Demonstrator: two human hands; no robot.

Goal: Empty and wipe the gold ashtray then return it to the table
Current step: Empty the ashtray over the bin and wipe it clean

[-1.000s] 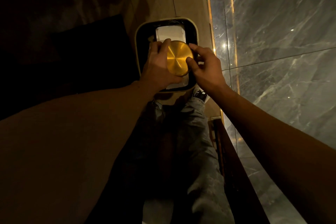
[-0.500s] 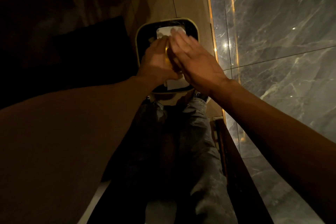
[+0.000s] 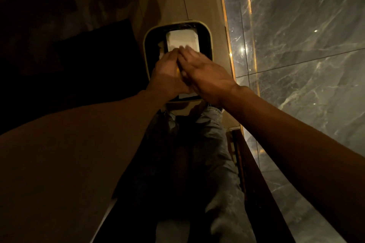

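scene: dim room, standing over a floor bin (image 3: 146, 49) with pale rim and dark liner, beside a marble wall (image 3: 296, 35); white box (image 3: 181, 40) and crumpled paper inside the bin
left hand (image 3: 167, 76): curled round the gold ashtray, held directly above the bin opening
gold ashtray (image 3: 178, 70): almost fully hidden, only a thin yellow sliver showing between the two hands; tilt not readable
right hand (image 3: 205, 74): flat and spread, fingers extended, motion-blurred, palm laid over the ashtray; not gripping anything visible
change: a second ago the round gold face in plain view, right fingertips only at its rim; half a second ago right palm already swung across it; now same cover, fingers smeared with movement
meaning: reads as tapping or patting the ashtray to knock contents loose, so emptying step under way, probably near its end
contents: no ash or butts visible falling; too dark and too covered to confirm empty
cloth: none in view, wiping not yet started
table: out of view, return step still to come
risk: loose one-handed hold above an open bin, slip would drop the ashtray among the rubbish
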